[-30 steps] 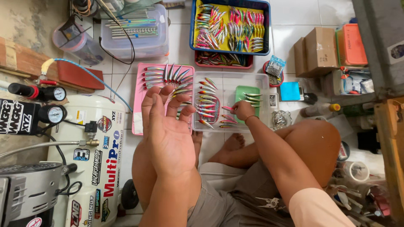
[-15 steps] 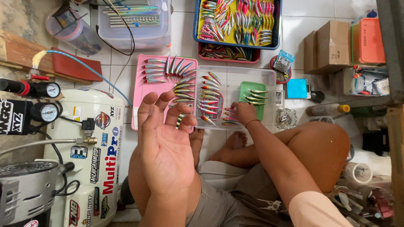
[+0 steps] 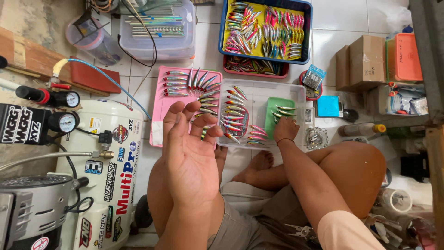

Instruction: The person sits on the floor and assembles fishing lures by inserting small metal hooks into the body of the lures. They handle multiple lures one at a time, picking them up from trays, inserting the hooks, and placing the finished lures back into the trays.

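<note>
My left hand (image 3: 192,155) is raised palm up over my lap, with a small gold-green fishing lure (image 3: 204,133) held between its fingers. My right hand (image 3: 286,129) reaches into a clear plastic tray (image 3: 259,90), fingers bent down on the small lures beside a green insert (image 3: 279,105). Rows of colourful lures (image 3: 233,113) lie in the tray's left half. Whether the right fingers pinch a lure is hidden. A pink tray (image 3: 162,104) with more lures sits just left of the clear one.
A blue crate (image 3: 305,28) full of bright lures stands behind the trays, above a red tray (image 3: 256,69). A white air compressor (image 3: 106,171) with gauges fills the left. Cardboard boxes (image 3: 365,60), an orange box and small tubs stand at right. My bare knee (image 3: 356,166) is below.
My left hand has sunk a little toward me, the lure still between its fingers. The right hand stays at the tray beside the green insert.
</note>
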